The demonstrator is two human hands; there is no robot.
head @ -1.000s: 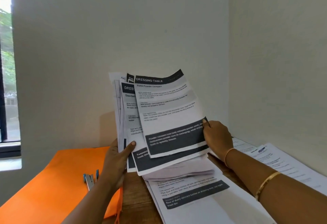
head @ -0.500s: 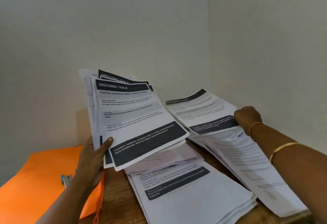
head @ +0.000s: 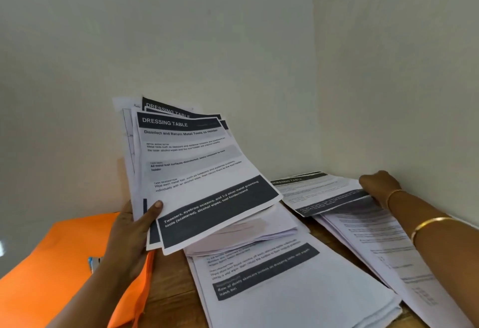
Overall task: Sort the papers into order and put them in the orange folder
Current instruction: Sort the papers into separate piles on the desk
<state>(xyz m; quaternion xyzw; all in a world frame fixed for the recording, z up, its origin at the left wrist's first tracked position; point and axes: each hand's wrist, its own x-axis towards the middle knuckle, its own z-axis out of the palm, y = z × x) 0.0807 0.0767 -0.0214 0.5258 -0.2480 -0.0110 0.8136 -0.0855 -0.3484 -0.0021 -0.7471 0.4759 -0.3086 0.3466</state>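
While the left hand [head: 129, 234] grips a fanned sheaf of papers [head: 197, 172] by its lower left corner, thumb pressed flat on the front page and the rest of the hand behind, the sheaf stands tilted back above the wooden table [head: 171, 291]. Its front page is headed DRESSING TABLE and carries a dark band of white text across the bottom; more sheets with the same heading fan out behind it.

Off to the right, the right hand [head: 379, 185] curls over the far edge of a single sheet [head: 318, 192], holding it low over the right pile [head: 375, 244] near the corner of the wall [head: 388, 68]. Two gold bangles [head: 430, 224] sit on that forearm.

Between the hands, a middle pile [head: 285, 291] of printed pages lies flat on the table, partly under the raised sheaf.

Left of the left wrist, the orange folder [head: 51, 263] lies on the table, shut, with no papers showing in it. A small blue and silver object [head: 93, 263] rests on its cover, too blurred to name.
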